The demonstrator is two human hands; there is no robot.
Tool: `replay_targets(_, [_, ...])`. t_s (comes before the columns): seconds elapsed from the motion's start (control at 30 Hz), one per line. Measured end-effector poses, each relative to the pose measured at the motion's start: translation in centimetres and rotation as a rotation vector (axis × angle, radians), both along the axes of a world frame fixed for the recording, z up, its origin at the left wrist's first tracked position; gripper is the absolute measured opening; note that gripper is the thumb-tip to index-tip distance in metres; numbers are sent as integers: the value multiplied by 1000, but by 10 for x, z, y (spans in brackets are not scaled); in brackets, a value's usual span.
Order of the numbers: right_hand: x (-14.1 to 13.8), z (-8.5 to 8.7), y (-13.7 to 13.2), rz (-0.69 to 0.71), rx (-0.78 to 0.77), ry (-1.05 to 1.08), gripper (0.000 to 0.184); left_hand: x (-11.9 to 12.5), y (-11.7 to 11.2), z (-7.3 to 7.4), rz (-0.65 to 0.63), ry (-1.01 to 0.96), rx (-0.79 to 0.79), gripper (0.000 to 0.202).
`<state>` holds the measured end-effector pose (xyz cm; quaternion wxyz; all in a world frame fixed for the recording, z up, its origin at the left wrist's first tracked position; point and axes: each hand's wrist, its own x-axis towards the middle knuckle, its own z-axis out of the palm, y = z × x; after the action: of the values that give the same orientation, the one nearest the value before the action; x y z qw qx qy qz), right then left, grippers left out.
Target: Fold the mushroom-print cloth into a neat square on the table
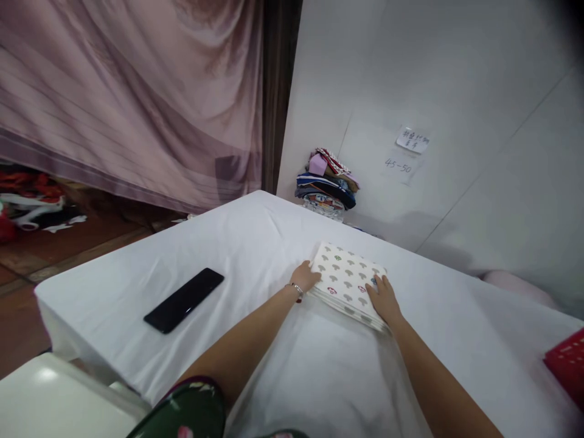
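Note:
A folded white cloth [347,281] printed with grey mushrooms and a few coloured motifs lies on the white-covered table in front of me. My left hand [307,277], with a bracelet at the wrist, closes on its left edge. At the right edge, my right hand [384,300] grips the cloth with its fingertips on the printed top. From the near side of the cloth, a sheer, translucent sheet [337,359] spreads toward my body between my forearms. Whether it is a bag or loose film I cannot tell. The undersides of both hands are hidden.
A black phone-like slab [184,300] lies on the table [246,237] to the left. Folded clothes [326,182] are stacked by the wall at the far edge. Something red [568,364] sits at the right edge, a white chair [59,395] at lower left.

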<state>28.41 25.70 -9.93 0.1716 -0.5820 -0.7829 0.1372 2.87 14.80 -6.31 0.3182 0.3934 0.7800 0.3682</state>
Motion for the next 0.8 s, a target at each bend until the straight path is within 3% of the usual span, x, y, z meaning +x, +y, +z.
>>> replay_targets(0.13, [5,0,-4,-40,-31,87,70,-4,13,3,5,-177,-62,63])
replay_targets(0.3, [13,12,-9,-147,-158,188,81,-2,19,0,-10,-439,-149,39])
replay_targets(0.4, [19,19,-10,-209,-233,247,87,4,14,2,19,-503,-118,38])
replay_targets(0.57, [44,36,-12,-178,-321,400,93,34,-29,7,51,-556,-63,58])
replay_targets(0.73, [94,38,-16,-162,-304,371,87,70,-88,0,-245,-994,-52,66])
replay_targets(0.8, [109,33,-21,-151,-305,304,82,74,-98,-2,-228,-1058,-38,69])
